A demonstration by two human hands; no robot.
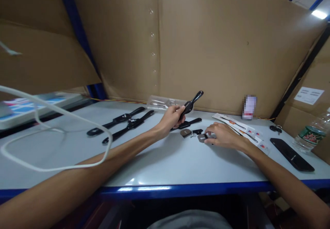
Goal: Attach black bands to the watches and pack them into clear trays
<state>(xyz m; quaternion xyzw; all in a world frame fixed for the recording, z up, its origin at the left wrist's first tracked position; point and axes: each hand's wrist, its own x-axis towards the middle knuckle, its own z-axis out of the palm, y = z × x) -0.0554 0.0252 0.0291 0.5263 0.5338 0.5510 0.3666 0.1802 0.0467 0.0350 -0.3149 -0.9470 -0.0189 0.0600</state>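
Note:
My left hand [172, 119] is closed around a black spokeshave [189, 107], held tilted above the table with one handle pointing up and away. The lower part of the tool is hidden by the fingers. My right hand [220, 134] rests low at the table, its thumb and fingers curved apart around the end of a flat metal blade [202, 138] with a slot. Left of it lie another metal blade [185, 133], a small black cap plate [197, 132] and a small silvery screw [193, 136]. Another black spokeshave [191, 123] lies behind these parts.
Two more spokeshaves [118, 119] lie on the left. A clear plastic tray [165, 102] sits at the back. To the right are packaged tools [238, 127], keys [275, 129], a black phone [292, 154] and a bottle [311, 133]. A white cable [69, 114] loops across the left foreground.

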